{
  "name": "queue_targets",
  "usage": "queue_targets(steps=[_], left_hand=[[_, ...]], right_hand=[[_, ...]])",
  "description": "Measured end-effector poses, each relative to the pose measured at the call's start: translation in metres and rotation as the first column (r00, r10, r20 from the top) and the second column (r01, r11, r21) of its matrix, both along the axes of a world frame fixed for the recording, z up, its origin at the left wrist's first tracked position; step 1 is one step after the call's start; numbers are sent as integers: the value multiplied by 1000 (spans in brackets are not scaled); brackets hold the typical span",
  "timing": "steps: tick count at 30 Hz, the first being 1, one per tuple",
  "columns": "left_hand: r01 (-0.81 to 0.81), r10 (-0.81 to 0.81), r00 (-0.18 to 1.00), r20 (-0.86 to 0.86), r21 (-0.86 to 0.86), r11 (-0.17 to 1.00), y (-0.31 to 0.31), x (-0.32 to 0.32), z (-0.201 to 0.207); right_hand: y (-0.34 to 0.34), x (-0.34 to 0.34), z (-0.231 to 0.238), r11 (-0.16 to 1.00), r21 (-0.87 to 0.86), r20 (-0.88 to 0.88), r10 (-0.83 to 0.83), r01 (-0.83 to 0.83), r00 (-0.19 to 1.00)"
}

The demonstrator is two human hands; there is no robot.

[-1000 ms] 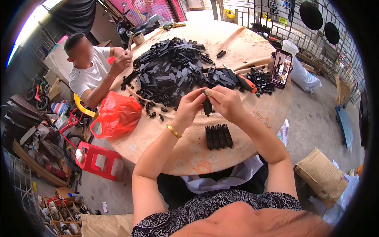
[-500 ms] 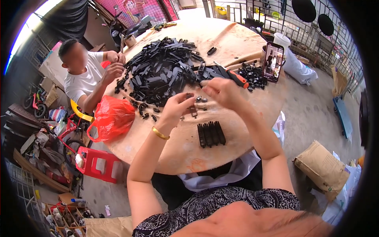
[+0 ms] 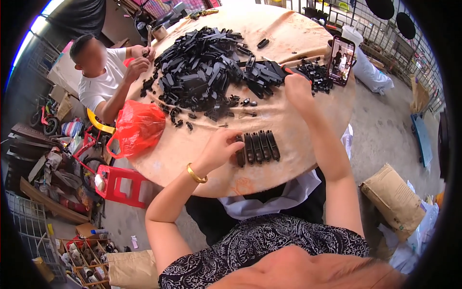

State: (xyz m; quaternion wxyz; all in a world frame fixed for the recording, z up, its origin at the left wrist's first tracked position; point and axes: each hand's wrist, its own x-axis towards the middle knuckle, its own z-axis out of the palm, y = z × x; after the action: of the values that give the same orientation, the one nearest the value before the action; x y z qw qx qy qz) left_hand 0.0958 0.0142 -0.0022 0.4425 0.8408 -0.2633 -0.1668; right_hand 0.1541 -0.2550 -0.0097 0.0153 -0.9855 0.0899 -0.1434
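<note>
My left hand pinches a long black plastic piece, standing it at the left end of a row of similar black pieces near the table's front edge. Further off to the right, my right hand closes over a tool with an orange-and-black handle; most of the tool is hidden under the fingers. Beyond both hands spreads a large heap of black plastic parts. A few small dark parts lie between my hands and the heap.
A cloth-covered round table bears a red plastic bag at left. At right are a pile of small black parts, an upright phone and a lidded cup. A co-worker handles something small across the left edge.
My left hand has come nearer and down to the row, bringing a black piece to its left end. My right hand has moved right, onto the orange-handled tool. The view has shifted slightly.
</note>
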Motion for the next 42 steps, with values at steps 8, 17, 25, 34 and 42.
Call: queue_targets(steps=[8,17,25,34,42], left_hand=[[-55,49,982,181,24,998,-6,4,4],[59,-342,475,811,358,932,-82,95,7],[167,-241,499,832,181,969,-79,111,16],[-151,198,980,-3,-657,739,-37,100,18],[-357,-8,924,-383,-870,341,-27,94,2]], right_hand=[[3,-9,8,967,229,49,101,-110,994],[5,-2,6,757,510,504,122,-408,855],[14,0,7,478,603,662,146,-639,735],[49,-15,3,187,746,539,393,-639,745],[59,-13,0,-123,900,426,446,-418,787]])
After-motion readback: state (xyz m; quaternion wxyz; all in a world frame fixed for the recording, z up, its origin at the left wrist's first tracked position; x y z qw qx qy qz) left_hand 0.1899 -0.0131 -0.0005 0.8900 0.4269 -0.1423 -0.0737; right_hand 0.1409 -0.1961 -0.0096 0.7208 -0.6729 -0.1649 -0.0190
